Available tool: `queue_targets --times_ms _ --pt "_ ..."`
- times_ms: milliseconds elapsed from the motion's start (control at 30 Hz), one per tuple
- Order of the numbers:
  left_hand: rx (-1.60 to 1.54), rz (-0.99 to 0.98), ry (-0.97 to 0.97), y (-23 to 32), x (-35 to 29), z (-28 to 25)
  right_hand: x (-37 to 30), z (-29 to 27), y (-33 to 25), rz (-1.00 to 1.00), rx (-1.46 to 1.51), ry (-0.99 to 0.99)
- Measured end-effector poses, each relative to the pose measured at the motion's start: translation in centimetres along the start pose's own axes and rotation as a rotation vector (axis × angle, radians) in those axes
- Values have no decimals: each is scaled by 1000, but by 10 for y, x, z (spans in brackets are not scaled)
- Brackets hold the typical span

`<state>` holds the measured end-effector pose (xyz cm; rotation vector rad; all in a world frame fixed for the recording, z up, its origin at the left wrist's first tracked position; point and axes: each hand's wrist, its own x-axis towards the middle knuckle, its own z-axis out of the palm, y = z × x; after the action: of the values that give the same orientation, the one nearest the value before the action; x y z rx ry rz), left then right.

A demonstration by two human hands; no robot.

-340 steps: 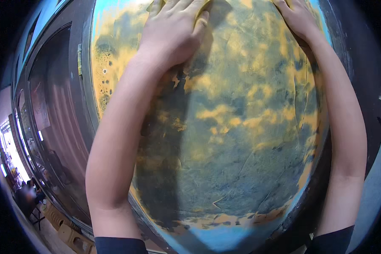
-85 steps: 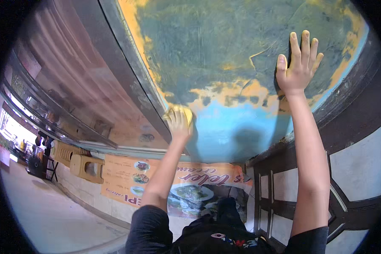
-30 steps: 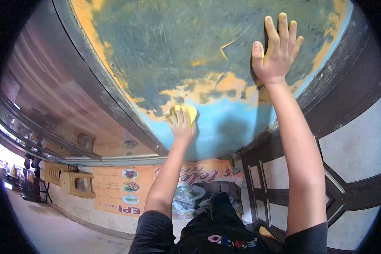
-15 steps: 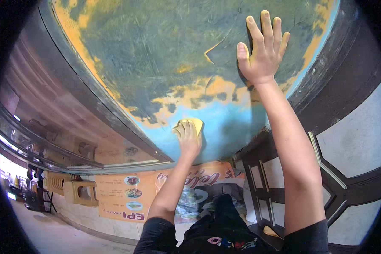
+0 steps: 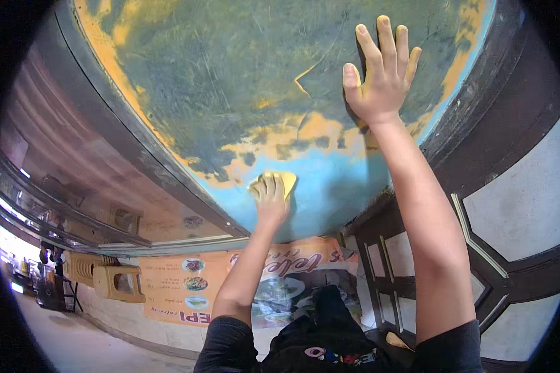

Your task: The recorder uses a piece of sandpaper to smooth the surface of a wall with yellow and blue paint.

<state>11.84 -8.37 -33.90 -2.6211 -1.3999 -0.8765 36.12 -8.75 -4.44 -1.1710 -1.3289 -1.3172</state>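
Observation:
My left hand (image 5: 271,198) presses a piece of yellow sandpaper (image 5: 289,180) flat against the light blue lower part of a painted wall panel (image 5: 211,81). Its fingers lie over the sheet, whose right corner sticks out beside them. Higher up and to the right, my right hand (image 5: 382,93) rests spread on the dark green area, holding nothing. Yellowish dust coats its fingertips. Worn orange and peach patches run between the green and the blue, and a crack with an orange edge shows left of the right hand.
Dark framing with pale panels (image 5: 516,199) borders the right side. A glossy brown surface (image 5: 99,168) runs along the left. Below lie an orange printed banner (image 5: 174,280) and stacked tan plastic stools (image 5: 115,283). A pale, rounded thing (image 5: 397,339) lies near my right elbow.
My left hand and the sandpaper have shifted slightly left and up along the blue area. The right hand stays spread on the wall, with the view moved a little.

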Motion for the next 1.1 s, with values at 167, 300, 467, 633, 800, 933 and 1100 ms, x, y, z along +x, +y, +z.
queue_targets --times_ms 167,300,467,633,800,933,1100 --pt "112 100 551 6 63 -60 2 -2 1 -3 0 10" --pt "98 100 287 -34 14 -13 1 -3 -4 33 -17 -34" --pt "52 111 301 -27 10 -12 0 -2 0 16 -18 -32" --pt "-71 101 603 -15 50 -51 0 -2 3 -3 -19 -16" --pt "35 42 192 -36 -19 10 4 3 -4 7 10 -2" --pt "-70 -3 196 -15 8 -5 0 0 1 -1 -4 3" --pt "-8 1 427 5 39 -19 4 -2 -2 9 -3 8"
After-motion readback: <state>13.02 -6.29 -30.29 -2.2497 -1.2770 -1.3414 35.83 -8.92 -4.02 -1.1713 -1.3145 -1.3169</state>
